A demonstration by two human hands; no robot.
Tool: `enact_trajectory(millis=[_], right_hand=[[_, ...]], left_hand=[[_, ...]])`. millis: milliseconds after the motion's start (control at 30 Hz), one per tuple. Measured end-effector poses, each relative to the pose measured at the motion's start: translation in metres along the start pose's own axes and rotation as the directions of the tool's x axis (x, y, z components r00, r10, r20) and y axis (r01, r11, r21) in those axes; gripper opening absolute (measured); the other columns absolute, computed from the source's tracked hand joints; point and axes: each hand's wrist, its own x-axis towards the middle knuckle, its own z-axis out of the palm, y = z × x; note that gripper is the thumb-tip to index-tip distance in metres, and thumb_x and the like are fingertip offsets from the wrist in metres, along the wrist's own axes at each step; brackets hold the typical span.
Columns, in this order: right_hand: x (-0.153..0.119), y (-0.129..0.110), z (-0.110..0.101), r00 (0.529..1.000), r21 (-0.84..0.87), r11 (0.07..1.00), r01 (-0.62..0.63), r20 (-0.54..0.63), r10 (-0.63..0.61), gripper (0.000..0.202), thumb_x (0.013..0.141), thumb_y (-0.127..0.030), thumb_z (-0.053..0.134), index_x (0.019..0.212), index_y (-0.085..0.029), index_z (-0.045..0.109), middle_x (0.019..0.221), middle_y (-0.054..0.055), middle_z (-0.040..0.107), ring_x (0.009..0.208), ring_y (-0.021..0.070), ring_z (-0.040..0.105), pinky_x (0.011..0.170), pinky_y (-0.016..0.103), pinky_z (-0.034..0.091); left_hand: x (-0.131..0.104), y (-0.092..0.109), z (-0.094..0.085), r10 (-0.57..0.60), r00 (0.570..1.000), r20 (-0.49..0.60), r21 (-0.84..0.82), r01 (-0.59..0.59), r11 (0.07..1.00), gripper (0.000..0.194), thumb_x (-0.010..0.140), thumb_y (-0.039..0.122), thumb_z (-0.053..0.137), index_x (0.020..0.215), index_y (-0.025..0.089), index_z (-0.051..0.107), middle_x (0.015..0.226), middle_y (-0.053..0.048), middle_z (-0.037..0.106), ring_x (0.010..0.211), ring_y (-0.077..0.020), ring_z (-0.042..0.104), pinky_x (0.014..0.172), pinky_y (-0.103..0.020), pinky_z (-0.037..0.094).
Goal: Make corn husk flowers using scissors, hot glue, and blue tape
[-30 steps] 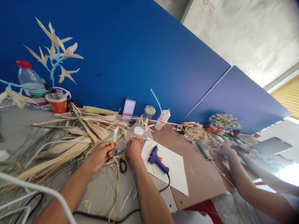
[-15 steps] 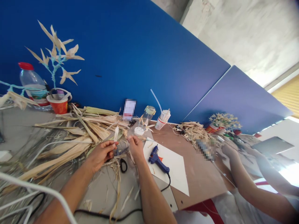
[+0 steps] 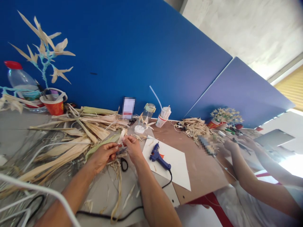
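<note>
My left hand (image 3: 105, 155) pinches a small pale husk piece (image 3: 121, 136) that points upward between my hands. Close against it, my right hand (image 3: 133, 147) has its fingertips pressed together at the piece's edge. Scissors with a black handle (image 3: 124, 164) lie just below my hands, partly covered by husk strips. A blue glue gun (image 3: 159, 157) rests on a white sheet (image 3: 182, 170) to the right. Dry corn husks (image 3: 63, 151) are heaped to the left.
Behind stand a clear jar (image 3: 148, 112), a paper cup (image 3: 163, 118), a phone (image 3: 128, 108), a red pot (image 3: 54, 107) with a husk-flower stem and a bottle (image 3: 23, 83). Another person's hands (image 3: 233, 146) work at right. A black cable (image 3: 101, 215) crosses the near table.
My right hand has come to the pale husk piece, closing the gap to my left hand. The piece now leans right. The whole view has shifted slightly.
</note>
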Motion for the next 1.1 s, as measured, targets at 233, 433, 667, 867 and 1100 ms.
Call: enact_trajectory(millis=[233, 433, 667, 867, 1100], right_hand=[[-0.001, 0.001, 0.003, 1.0, -0.006, 1.0, -0.022, -0.014, 0.022, 0.019, 0.069, -0.037, 0.057, 0.063, -0.019, 0.058, 0.052, -0.005, 0.046, 0.051, 0.01, 0.037, 0.053, 0.023, 0.033], [-0.002, 0.0, 0.006, 1.0, 0.1, 0.995, -0.005, -0.006, 0.005, 0.017, 0.069, -0.034, 0.06, 0.062, -0.019, 0.058, 0.053, -0.005, 0.047, 0.051, 0.009, 0.037, 0.054, 0.022, 0.032], [0.0, 0.003, 0.002, 0.999, 0.111, 0.993, -0.028, -0.044, 0.033, 0.019, 0.068, -0.038, 0.06, 0.065, -0.018, 0.061, 0.055, -0.004, 0.05, 0.051, 0.0096, 0.04, 0.054, 0.023, 0.035], [0.008, 0.004, -0.012, 0.987, 0.089, 0.996, 0.005, -0.163, 0.01, 0.024, 0.07, -0.04, 0.057, 0.075, -0.017, 0.064, 0.059, -0.003, 0.05, 0.052, 0.0102, 0.041, 0.053, 0.023, 0.035], [0.013, 0.005, -0.026, 0.963, -0.108, 0.993, 0.046, -0.258, -0.073, 0.02, 0.07, -0.033, 0.053, 0.075, -0.017, 0.065, 0.056, -0.004, 0.049, 0.054, 0.0109, 0.041, 0.053, 0.023, 0.034]], left_hand=[[0.003, 0.0, -0.002, 0.0, 0.999, 0.049, -0.14, 0.007, 0.99, 0.024, 0.062, 0.012, 0.078, 0.084, 0.013, 0.069, 0.062, 0.003, 0.057, 0.042, -0.0021, 0.04, 0.043, -0.016, 0.034], [0.004, 0.001, -0.001, 0.001, 0.997, 0.075, -0.25, 0.018, 0.968, 0.021, 0.061, 0.006, 0.077, 0.081, 0.01, 0.068, 0.06, 0.002, 0.057, 0.041, -0.0015, 0.039, 0.041, -0.014, 0.034], [0.004, -0.001, -0.002, 0.003, 0.999, 0.053, -0.261, 0.011, 0.965, 0.021, 0.061, 0.006, 0.076, 0.079, 0.011, 0.066, 0.06, 0.001, 0.058, 0.04, -0.0009, 0.037, 0.04, -0.014, 0.034], [0.006, -0.001, -0.006, 0.023, 0.998, 0.052, -0.244, -0.01, 0.97, 0.021, 0.064, 0.008, 0.074, 0.081, 0.012, 0.065, 0.063, 0.001, 0.058, 0.04, -0.0004, 0.036, 0.041, -0.014, 0.033], [0.004, 0.003, -0.006, 0.04, 0.999, -0.001, -0.287, -0.039, 0.957, 0.021, 0.063, 0.002, 0.07, 0.08, 0.012, 0.061, 0.064, 0.0, 0.058, 0.039, -0.0007, 0.036, 0.039, -0.014, 0.03]])
